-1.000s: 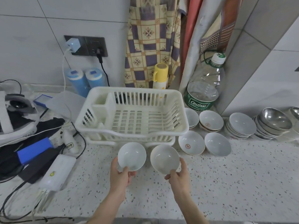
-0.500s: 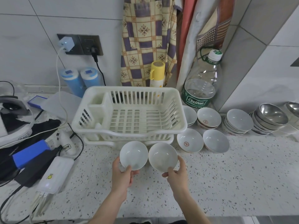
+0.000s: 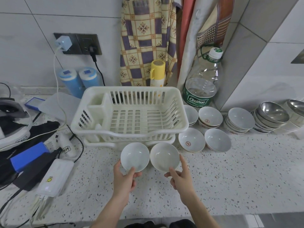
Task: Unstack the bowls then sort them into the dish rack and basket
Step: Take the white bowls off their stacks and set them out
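Note:
My left hand (image 3: pixel 123 178) grips a white bowl (image 3: pixel 134 156) by its near rim, tilted toward me. My right hand (image 3: pixel 180 176) holds a second white bowl (image 3: pixel 164 157) the same way, right beside the first. Both bowls hover just in front of the empty white dish rack (image 3: pixel 130 134). On the counter to the right sit a bowl with a red mark (image 3: pixel 191 142), a plain bowl (image 3: pixel 217 140), two short stacks (image 3: pixel 210 116) behind them, a taller white stack (image 3: pixel 238 120) and a steel bowl stack (image 3: pixel 270 116).
A large water bottle (image 3: pixel 203 83) and a yellow flask (image 3: pixel 157 73) stand behind the rack. Chargers, cables, a blue box (image 3: pixel 28 156) and a white power bank (image 3: pixel 55 176) crowd the left of the speckled counter (image 3: pixel 230 178). Cloths hang on the wall.
Both hands have brought the two bowls closer together and slightly nearer the rack's front. The camera view shifted a little.

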Demonstrator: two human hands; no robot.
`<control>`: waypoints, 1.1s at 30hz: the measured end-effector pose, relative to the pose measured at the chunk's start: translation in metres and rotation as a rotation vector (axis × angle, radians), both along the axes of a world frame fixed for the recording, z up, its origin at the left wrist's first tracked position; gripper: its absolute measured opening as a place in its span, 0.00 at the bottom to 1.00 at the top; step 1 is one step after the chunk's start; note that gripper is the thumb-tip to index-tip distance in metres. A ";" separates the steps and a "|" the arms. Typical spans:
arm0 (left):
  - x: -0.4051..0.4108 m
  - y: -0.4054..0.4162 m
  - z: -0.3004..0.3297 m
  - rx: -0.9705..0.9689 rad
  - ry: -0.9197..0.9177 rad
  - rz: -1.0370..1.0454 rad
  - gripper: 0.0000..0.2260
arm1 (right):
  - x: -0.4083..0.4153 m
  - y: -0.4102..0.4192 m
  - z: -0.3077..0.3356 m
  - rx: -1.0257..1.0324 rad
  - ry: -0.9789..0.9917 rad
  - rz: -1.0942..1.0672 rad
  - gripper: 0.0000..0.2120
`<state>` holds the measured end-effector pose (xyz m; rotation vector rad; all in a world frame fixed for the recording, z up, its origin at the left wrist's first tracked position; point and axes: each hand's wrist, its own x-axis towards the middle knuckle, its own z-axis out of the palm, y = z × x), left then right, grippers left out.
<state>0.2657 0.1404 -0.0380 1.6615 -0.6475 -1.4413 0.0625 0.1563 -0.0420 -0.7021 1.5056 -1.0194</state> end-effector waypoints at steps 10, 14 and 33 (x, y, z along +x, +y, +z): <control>-0.001 0.000 0.000 -0.009 -0.006 0.006 0.23 | 0.002 -0.001 0.001 0.005 0.011 0.000 0.32; 0.002 0.000 -0.003 0.013 -0.024 -0.007 0.24 | 0.002 -0.001 0.004 0.026 0.015 0.004 0.32; -0.087 0.010 0.034 -0.230 -0.071 -0.051 0.06 | -0.096 -0.010 0.043 0.028 0.195 -0.108 0.08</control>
